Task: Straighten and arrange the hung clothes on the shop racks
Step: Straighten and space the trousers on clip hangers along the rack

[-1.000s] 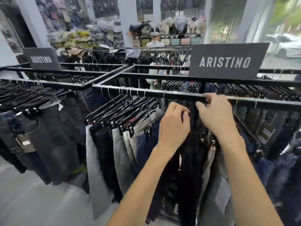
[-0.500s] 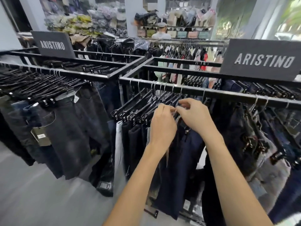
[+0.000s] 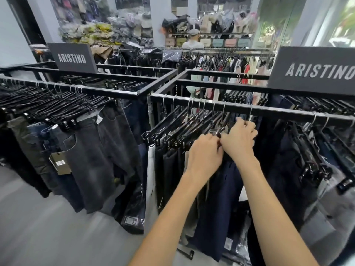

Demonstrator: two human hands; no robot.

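Observation:
A black rail (image 3: 269, 111) runs across in front of me with trousers on black clip hangers (image 3: 172, 131). Dark navy trousers (image 3: 219, 198) hang straight below my hands. My left hand (image 3: 203, 152) has its fingers curled at the waistband of those trousers. My right hand (image 3: 240, 141) is right beside it, touching it, and grips the same hanger top just under the rail. The exact pinch point is hidden by my fingers. Pale grey trousers (image 3: 150, 189) hang at the left end of this group.
A second rack (image 3: 86, 91) on the left carries grey jeans (image 3: 92, 160) with a paper tag. Two dark ARISTINO signs (image 3: 74, 58) stand on the racks. More trousers (image 3: 311, 169) hang to my right. A person in a cap (image 3: 193, 40) stands at the back shelves. Grey floor (image 3: 48, 227) lies at lower left.
My right hand left the rail and came down and left to meet my left hand on the hanger. My view has shifted leftward along the rack, and the hangers are bunched more to the left.

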